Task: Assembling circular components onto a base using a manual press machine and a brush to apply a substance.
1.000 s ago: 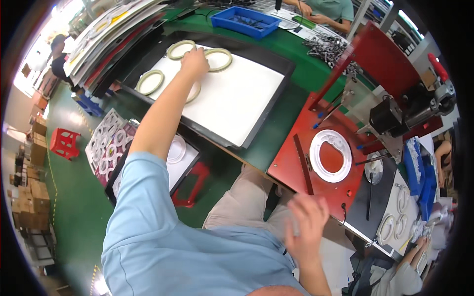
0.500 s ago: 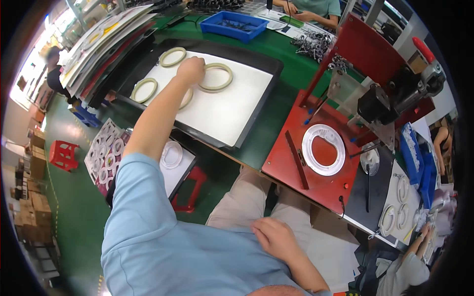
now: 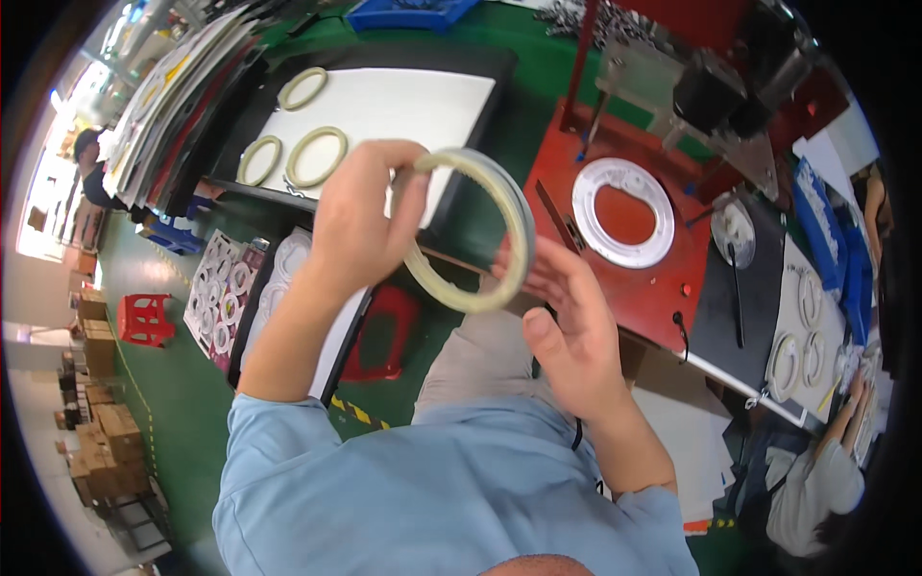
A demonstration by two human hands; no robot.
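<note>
My left hand (image 3: 360, 211) grips a pale yellow-green ring (image 3: 471, 300) with a greyish outer side, pinching its upper left edge and holding it tilted in the air before me. Beside the ring's right edge is my right hand (image 3: 581, 336), fingers apart and thumb raised; some fingertips pass behind the rim, and I cannot tell whether they touch it. Several similar rings, one of them a larger ring (image 3: 316, 132), lie on the white sheet in a black tray (image 3: 503, 72). A white, clear-looking round part (image 3: 622, 174) sits on the red fixture's base (image 3: 615, 291) at right.
Above the red base hangs a clear plate with a black block (image 3: 709, 96). A stack of boards (image 3: 178, 110) stands left of the tray, a blue bin (image 3: 408, 13) behind it. Red stools (image 3: 144, 320) are on the floor. Another person (image 3: 816, 480) works at lower right.
My left hand has lifted a ring out of the tray and brought it toward me. The right hand has risen from my lap to the ring, its fingers spreading. The view has shifted.
</note>
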